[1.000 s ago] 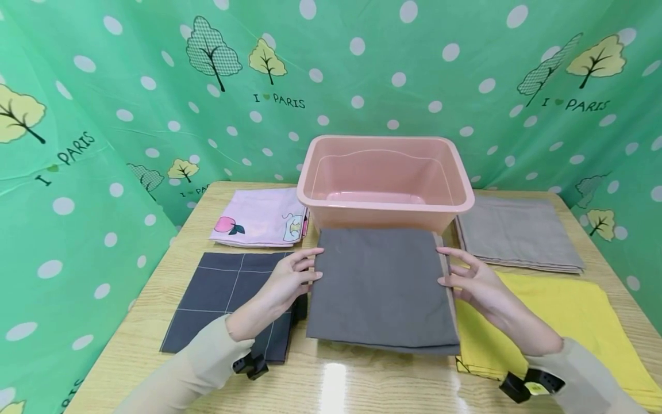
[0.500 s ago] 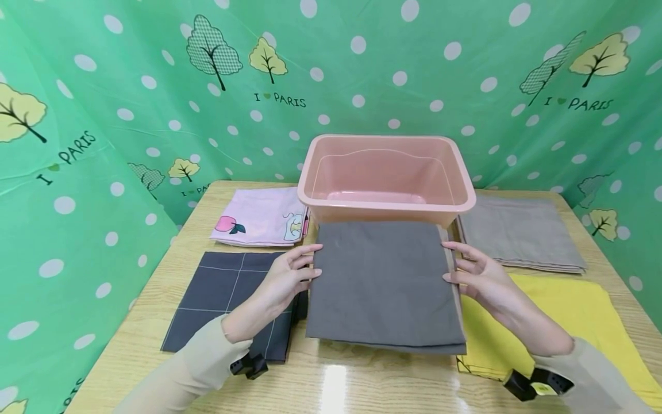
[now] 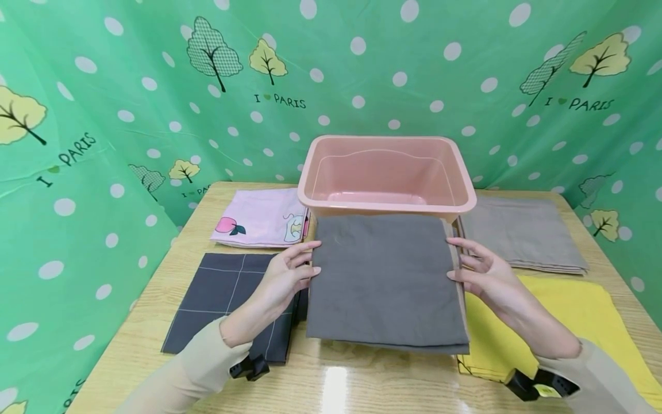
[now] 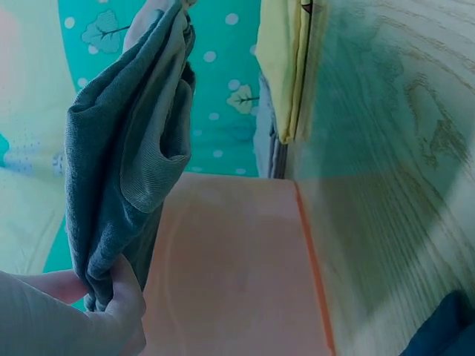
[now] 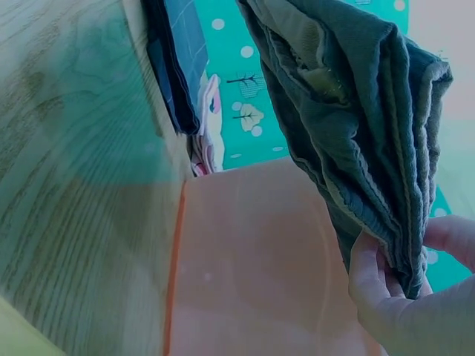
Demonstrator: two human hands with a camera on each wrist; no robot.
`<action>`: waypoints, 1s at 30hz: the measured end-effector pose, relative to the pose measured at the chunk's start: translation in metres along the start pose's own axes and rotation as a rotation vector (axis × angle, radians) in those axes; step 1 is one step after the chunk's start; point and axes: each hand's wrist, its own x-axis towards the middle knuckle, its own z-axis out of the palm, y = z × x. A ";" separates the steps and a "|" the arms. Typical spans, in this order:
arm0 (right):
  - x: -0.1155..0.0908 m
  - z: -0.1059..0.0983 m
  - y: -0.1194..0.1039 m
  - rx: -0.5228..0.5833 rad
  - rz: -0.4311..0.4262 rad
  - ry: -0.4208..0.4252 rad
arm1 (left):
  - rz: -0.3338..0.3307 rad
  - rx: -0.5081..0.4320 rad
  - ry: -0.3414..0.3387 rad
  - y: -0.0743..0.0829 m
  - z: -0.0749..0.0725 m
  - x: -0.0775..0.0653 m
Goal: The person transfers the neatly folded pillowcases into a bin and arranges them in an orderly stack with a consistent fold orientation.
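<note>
A folded dark grey cloth [image 3: 388, 282] is held up by its two sides, above the table and in front of the pink tub [image 3: 387, 208]. My left hand [image 3: 281, 279] pinches its left edge between thumb and fingers. On the opposite edge, my right hand [image 3: 488, 270] pinches it the same way. Seen from the left wrist, the cloth [image 4: 122, 148] shows thick, soft folded layers. Several stacked layers of the cloth [image 5: 371, 133] also show in the right wrist view, with the thumb and fingers around its corner.
Left of the tub lies a folded pink printed cloth [image 3: 261, 215], with a dark checked cloth [image 3: 219, 299] nearer. To the right are a folded light grey cloth [image 3: 522, 233] and a yellow cloth [image 3: 564, 322]. A polka-dot green curtain [image 3: 357, 75] hangs behind the wooden table [image 3: 289, 385].
Both hands have lifted the dark grey cloth slightly, and its far edge now reaches higher up the tub's front. My right hand has shifted a little to the right.
</note>
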 end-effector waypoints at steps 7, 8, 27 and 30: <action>0.000 -0.002 -0.003 0.109 -0.080 -0.010 | 0.024 -0.030 -0.003 0.005 0.003 -0.001; -0.001 -0.002 -0.004 0.116 -0.096 -0.014 | 0.027 -0.034 -0.005 0.006 0.003 -0.002; 0.006 -0.004 -0.025 0.228 -0.164 -0.009 | 0.084 -0.087 -0.025 0.028 0.008 0.008; 0.010 -0.004 -0.028 0.221 -0.150 0.014 | 0.097 -0.104 -0.028 0.031 0.009 0.012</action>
